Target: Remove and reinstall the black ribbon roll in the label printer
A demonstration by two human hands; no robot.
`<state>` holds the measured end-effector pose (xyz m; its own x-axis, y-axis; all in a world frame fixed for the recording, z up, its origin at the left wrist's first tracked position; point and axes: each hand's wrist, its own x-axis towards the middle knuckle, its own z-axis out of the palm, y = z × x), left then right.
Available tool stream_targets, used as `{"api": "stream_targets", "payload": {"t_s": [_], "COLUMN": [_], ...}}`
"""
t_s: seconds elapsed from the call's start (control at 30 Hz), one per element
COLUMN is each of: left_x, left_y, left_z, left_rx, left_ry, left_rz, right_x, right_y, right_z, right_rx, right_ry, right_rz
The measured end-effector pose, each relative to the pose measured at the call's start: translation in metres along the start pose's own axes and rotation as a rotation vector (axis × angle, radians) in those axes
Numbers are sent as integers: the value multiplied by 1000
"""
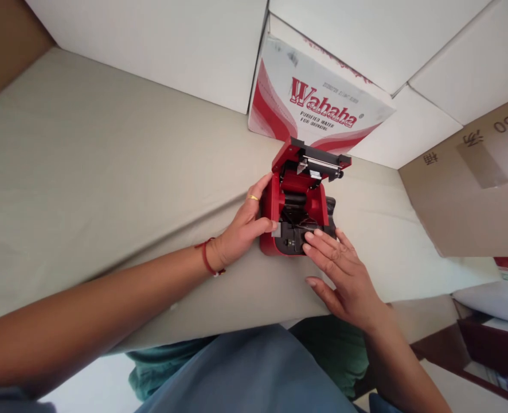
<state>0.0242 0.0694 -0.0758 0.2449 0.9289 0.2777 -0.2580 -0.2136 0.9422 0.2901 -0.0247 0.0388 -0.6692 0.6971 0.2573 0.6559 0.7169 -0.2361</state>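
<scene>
A red and black label printer [275,201] sits on the cloth-covered table with its lid [318,158] raised. A black roller [295,198] shows inside the body, and a metal strip and small parts hang under the lid. My left hand [247,223] grips the printer's left side, its thumb on the front left corner and its fingers along the outer wall. My right hand [340,267] has its fingers stretched out, their tips against the black front right part of the printer. The thumb stays apart, below the printer's front edge. A black piece at the printer's right side is partly hidden.
A white and red Wahaha water carton [318,97] stands just behind the printer. White boxes [159,46] line the back. A brown cardboard box [473,172] stands on the right. The table's near edge lies close to my lap. Dark shelving [495,350] shows at lower right.
</scene>
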Motion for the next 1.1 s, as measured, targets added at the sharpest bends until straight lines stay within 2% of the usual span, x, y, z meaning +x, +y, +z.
{"api": "stream_targets", "payload": {"t_s": [0.1, 0.17, 0.23, 0.33, 0.4, 0.47, 0.53, 0.6, 0.7, 0.8, 0.9, 1.0, 1.1], "left_x": [-8, -17, -26, -36, -37, -36, -34, -33, -33, -33, -33, -32, -33], "left_y": [10, 19, 28, 34, 34, 33, 32, 32, 31, 31, 32, 33, 34], "left_z": [0, 2, 7, 17, 21, 24, 24, 24, 23, 24, 25, 26, 25], "left_rx": [236, 433, 582, 748, 865, 947, 971, 969, 954, 964, 995, 981, 974], "left_ry": [52, 78, 36, -62, -44, 10, 44, 53, 41, 43, 67, 74, 67], "left_rz": [160, 337, 528, 694, 759, 818, 860, 864, 846, 852, 881, 899, 884], "right_x": [-1, -1, -1, 0, 5, 18, 38, 65, 102, 121, 115, 92, 65], "right_y": [-1, -1, -2, 1, 9, 24, 46, 70, 93, 91, 72, 54, 43], "right_z": [4, 6, 5, -1, -6, -8, -6, -3, -1, -6, -11, -9, -2], "right_rx": [-15, -20, 0, 98, 205, 295, 337, 338, 332, 334, 275, 188, 99], "right_ry": [3, 9, 20, 40, 116, 309, 541, 668, 645, 573, 577, 590, 537], "right_rz": [14, 13, 3, -8, 21, 136, 278, 360, 366, 311, 284, 266, 227]}}
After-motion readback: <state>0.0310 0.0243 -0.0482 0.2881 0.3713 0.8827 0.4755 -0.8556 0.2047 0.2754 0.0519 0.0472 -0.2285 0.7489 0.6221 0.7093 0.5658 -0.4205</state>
